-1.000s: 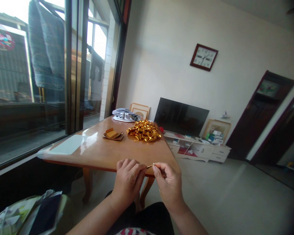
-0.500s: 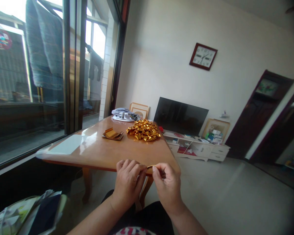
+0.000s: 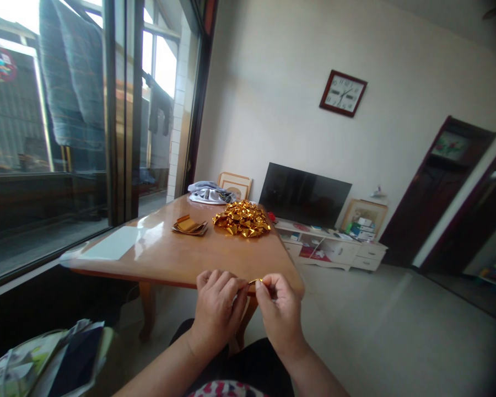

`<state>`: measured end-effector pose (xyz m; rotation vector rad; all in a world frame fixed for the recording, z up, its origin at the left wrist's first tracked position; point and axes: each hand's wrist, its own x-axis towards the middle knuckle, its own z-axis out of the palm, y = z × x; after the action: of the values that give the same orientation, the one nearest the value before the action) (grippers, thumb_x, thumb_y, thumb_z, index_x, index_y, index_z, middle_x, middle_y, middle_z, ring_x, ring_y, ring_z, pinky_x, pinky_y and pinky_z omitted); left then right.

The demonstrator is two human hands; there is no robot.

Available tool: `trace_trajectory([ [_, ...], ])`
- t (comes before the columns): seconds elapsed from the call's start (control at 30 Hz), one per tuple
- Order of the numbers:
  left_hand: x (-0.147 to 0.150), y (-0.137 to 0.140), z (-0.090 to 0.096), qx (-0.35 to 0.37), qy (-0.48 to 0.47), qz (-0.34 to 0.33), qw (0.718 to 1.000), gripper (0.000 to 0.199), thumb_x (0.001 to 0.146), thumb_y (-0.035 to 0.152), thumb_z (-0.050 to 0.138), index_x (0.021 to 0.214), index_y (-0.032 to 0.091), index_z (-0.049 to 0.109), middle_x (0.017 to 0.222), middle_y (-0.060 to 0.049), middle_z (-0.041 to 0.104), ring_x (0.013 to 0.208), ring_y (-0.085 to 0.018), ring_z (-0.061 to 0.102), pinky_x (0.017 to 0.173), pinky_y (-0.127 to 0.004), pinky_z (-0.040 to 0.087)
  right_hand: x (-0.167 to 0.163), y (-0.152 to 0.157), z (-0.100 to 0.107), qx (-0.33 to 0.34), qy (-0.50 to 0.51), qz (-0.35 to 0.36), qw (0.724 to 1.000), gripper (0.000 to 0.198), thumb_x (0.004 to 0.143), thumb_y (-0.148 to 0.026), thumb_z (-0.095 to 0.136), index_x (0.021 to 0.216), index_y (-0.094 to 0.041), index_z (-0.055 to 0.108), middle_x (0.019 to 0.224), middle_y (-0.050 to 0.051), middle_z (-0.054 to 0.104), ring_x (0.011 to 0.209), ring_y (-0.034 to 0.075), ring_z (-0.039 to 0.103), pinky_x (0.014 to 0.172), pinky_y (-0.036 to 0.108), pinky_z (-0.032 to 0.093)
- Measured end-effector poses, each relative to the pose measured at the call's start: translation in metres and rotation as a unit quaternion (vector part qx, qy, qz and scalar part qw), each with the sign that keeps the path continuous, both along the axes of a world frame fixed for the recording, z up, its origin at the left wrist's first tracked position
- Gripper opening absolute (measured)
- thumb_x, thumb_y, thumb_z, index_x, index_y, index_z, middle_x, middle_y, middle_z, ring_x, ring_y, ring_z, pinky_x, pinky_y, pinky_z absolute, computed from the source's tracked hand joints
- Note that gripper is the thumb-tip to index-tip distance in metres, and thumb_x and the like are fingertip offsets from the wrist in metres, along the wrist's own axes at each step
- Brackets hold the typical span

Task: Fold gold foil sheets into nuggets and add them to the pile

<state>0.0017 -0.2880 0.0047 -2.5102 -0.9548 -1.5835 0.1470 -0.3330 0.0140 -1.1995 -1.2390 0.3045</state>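
Between my two hands, just in front of the table's near edge, is a small piece of gold foil paper (image 3: pixel 254 281). The fingers of my left hand (image 3: pixel 219 300) pinch its left end. At the other end, my right hand (image 3: pixel 281 309) grips it between thumb and forefinger. Most of the piece is hidden by the fingers. Beyond them on the wooden table (image 3: pixel 161 256) lies a heap of shiny folded gold foil pieces (image 3: pixel 242 219). A stack of flat gold paper sheets (image 3: pixel 189 225) rests to the left of that heap.
A white sheet (image 3: pixel 109 243) lies at the table's left, by the window. Folded cloth (image 3: pixel 210 192) sits at the far end near a picture frame (image 3: pixel 235 186). Behind are a television (image 3: pixel 305 194) and a white cabinet (image 3: pixel 337 252). Bags (image 3: pixel 45 358) stand low at left.
My right hand has shifted and turned very slightly, and a brighter bit of the gold foil paper shows at its fingertips. My left hand stays almost where it was.
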Motion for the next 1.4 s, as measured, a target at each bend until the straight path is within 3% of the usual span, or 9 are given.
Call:
trace_trajectory([
  [0.23, 0.0, 0.001, -0.002, -0.039, 0.001, -0.026, 0.999, 0.016, 0.094, 0.025, 0.052, 0.093, 0.022, 0.068, 0.085, -0.004, 0.066, 0.084, -0.021, 0.055, 0.085, -0.041, 0.03, 0.001, 0.008, -0.003, -0.056, 0.207, 0.107, 0.971, 0.026, 0.086, -0.042, 0.067, 0.076, -0.019, 0.058, 0.064, -0.002, 0.058, 0.054, 0.01, 0.046, 0.055, 0.024, 0.038],
  [0.37, 0.005, 0.007, -0.005, -0.194, -0.097, -0.118, 0.969, 0.019, 0.093, 0.033, 0.056, 0.083, 0.02, 0.066, 0.08, -0.004, 0.065, 0.081, -0.02, 0.056, 0.081, -0.037, 0.035, 0.004, 0.01, -0.004, -0.072, 0.246, 0.132, 0.958, 0.03, 0.088, -0.043, 0.064, 0.071, -0.018, 0.06, 0.062, 0.0, 0.059, 0.051, 0.009, 0.044, 0.052, 0.024, 0.035],
  [0.43, 0.006, 0.011, -0.006, -0.341, -0.186, -0.217, 0.896, 0.023, 0.091, 0.037, 0.058, 0.079, 0.018, 0.063, 0.075, -0.004, 0.063, 0.073, -0.018, 0.055, 0.074, -0.033, 0.038, 0.005, 0.009, -0.003, -0.068, 0.243, 0.137, 0.958, 0.029, 0.088, -0.042, 0.064, 0.073, -0.017, 0.063, 0.062, 0.0, 0.059, 0.051, 0.01, 0.044, 0.052, 0.025, 0.035],
  [0.5, 0.007, 0.014, -0.006, -0.469, -0.262, -0.308, 0.785, 0.024, 0.089, 0.039, 0.06, 0.079, 0.017, 0.061, 0.071, -0.002, 0.061, 0.066, -0.014, 0.053, 0.067, -0.029, 0.039, 0.006, 0.008, -0.002, -0.066, 0.238, 0.132, 0.96, 0.026, 0.087, -0.042, 0.065, 0.076, -0.017, 0.065, 0.062, 0.0, 0.059, 0.05, 0.01, 0.044, 0.051, 0.024, 0.035],
  [0.57, 0.006, 0.016, -0.005, -0.535, -0.316, -0.353, 0.699, 0.021, 0.086, 0.035, 0.064, 0.078, 0.016, 0.061, 0.07, 0.0, 0.059, 0.064, -0.012, 0.051, 0.066, -0.026, 0.04, 0.006, 0.008, -0.002, -0.066, 0.232, 0.123, 0.963, 0.025, 0.085, -0.041, 0.066, 0.078, -0.017, 0.066, 0.062, 0.0, 0.059, 0.051, 0.009, 0.043, 0.051, 0.024, 0.034],
  [0.73, 0.005, 0.019, -0.008, -0.573, -0.373, -0.388, 0.619, 0.014, 0.083, 0.028, 0.067, 0.079, 0.015, 0.063, 0.075, -0.001, 0.059, 0.071, -0.014, 0.055, 0.068, -0.025, 0.041, 0.006, 0.009, -0.001, -0.077, 0.214, 0.121, 0.966, 0.022, 0.084, -0.04, 0.067, 0.082, -0.018, 0.066, 0.066, 0.0, 0.06, 0.054, 0.009, 0.045, 0.052, 0.023, 0.036],
  [0.83, 0.005, 0.019, -0.009, -0.575, -0.371, -0.39, 0.616, 0.014, 0.083, 0.029, 0.066, 0.08, 0.015, 0.064, 0.076, -0.001, 0.06, 0.071, -0.014, 0.054, 0.069, -0.025, 0.042, 0.006, 0.009, 0.0, -0.088, 0.215, 0.127, 0.964, 0.022, 0.083, -0.039, 0.069, 0.085, -0.018, 0.066, 0.067, -0.001, 0.06, 0.054, 0.009, 0.046, 0.052, 0.023, 0.036],
  [1.1, 0.006, 0.015, -0.005, -0.554, -0.299, -0.356, 0.69, 0.021, 0.084, 0.035, 0.067, 0.076, 0.016, 0.062, 0.069, 0.0, 0.062, 0.063, -0.012, 0.054, 0.064, -0.024, 0.041, 0.004, 0.002, 0.013, -0.114, 0.176, 0.154, 0.966, 0.028, 0.083, -0.045, 0.07, 0.085, -0.017, 0.066, 0.066, -0.002, 0.058, 0.057, 0.01, 0.045, 0.054, 0.023, 0.037],
  [1.4, 0.005, 0.014, -0.005, -0.537, -0.265, -0.361, 0.715, 0.023, 0.086, 0.036, 0.066, 0.079, 0.015, 0.062, 0.068, 0.0, 0.06, 0.061, -0.01, 0.051, 0.061, -0.022, 0.039, 0.01, 0.004, 0.007, -0.113, 0.182, 0.16, 0.964, 0.022, 0.085, -0.037, 0.067, 0.078, -0.016, 0.064, 0.066, -0.002, 0.058, 0.056, 0.009, 0.044, 0.054, 0.023, 0.036],
])
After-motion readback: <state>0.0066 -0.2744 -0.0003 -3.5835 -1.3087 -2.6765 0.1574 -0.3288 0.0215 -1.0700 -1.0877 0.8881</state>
